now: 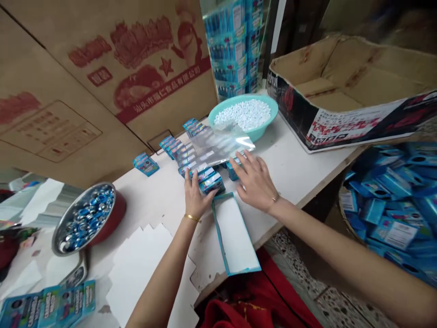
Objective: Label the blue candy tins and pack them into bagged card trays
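My left hand (198,196) rests against the near end of a row of small blue boxes (211,181), with fingers stretched out and thumb apart. My right hand (256,184) is spread, its fingertips by the edge of a clear plastic sheet (221,145) and over another blue box (232,171) that it partly covers. The sheet lies across the rows of boxes and reaches the rim of the bowl behind. Just below my hands lies an open tray-like box (235,232), white inside with blue edges.
A turquoise bowl (273,107) holds white pellets. At left stands a metal bowl (118,207) of blue-and-silver pieces, near stacked white sheets (143,269). Large cartons (136,68) back the table. An open carton (362,123) stands right, above a container of blue boxes (392,205).
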Available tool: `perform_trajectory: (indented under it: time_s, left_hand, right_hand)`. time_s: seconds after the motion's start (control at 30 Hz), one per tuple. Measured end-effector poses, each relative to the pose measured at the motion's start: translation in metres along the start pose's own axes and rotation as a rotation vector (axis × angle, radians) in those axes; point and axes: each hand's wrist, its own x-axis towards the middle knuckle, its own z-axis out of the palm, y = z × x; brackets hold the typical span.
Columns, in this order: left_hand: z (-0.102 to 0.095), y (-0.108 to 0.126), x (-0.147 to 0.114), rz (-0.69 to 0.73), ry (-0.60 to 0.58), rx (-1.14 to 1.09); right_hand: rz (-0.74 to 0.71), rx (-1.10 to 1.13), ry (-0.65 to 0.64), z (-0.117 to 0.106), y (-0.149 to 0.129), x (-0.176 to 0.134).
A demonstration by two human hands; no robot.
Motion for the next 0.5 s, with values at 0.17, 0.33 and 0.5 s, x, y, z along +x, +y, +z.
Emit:
perform_trajectory:
  time_s: [0.17,0.33,0.5]
  left_hand:
    - [-0.008,-0.006,0.000,0.009,0.028,-0.018]
    - [-0.018,-0.006,0.001,0.011,-0.013,0.037]
    - [-0.023,-0.004,0.017,0.017,-0.122,0.238]
  right_hand:
    - [-0.160,-0.137,-0.215,0.046,0.011,0.099]
    - [-0.066,-0.160,-0.260,0.052,0.018,0.127]
    - [-0.022,-0.180,0.055,-0.004,0.058,0.069]
